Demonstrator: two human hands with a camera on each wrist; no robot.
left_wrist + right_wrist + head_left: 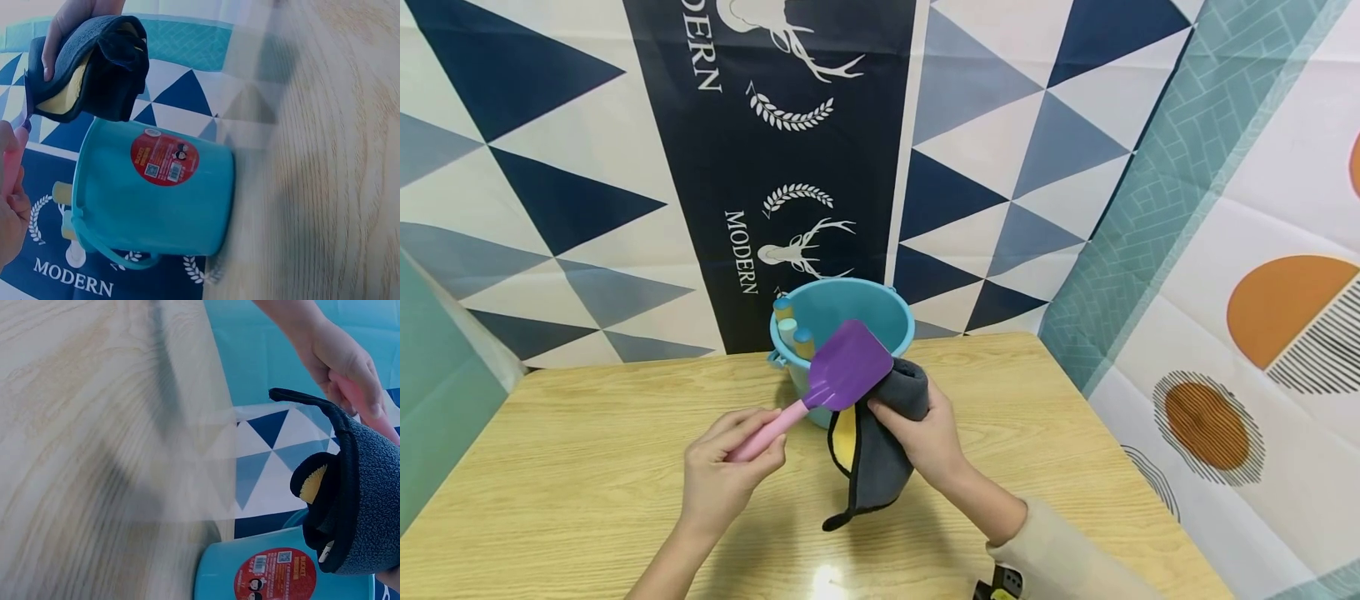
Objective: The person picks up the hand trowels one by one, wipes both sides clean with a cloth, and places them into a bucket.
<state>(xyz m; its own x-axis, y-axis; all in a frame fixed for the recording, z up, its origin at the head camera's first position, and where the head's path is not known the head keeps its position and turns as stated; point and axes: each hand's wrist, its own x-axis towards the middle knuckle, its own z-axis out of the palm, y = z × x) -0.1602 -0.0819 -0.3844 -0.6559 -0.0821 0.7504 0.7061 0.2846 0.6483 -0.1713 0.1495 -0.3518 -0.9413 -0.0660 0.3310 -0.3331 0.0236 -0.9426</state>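
Note:
My left hand (722, 471) grips the pink handle of a toy shovel (852, 364) with a purple blade. The shovel slants up to the right, its blade overlapping the bucket's front rim in the head view. My right hand (928, 433) holds a bunched dark grey cloth (883, 454) with black edging, a hanging loop and a yellow inner side. The cloth lies against the blade's right edge. Behind both hands stands a light blue bucket (880, 292) on the table; the left wrist view shows its red round label (165, 157).
Several capped sticks or handles with blue and pale tops (803, 342) lean at the bucket's left rim. The wooden table (587, 467) meets a patterned wall covering (820, 167) close behind the bucket. A black and yellow device (1000, 583) shows by the right sleeve.

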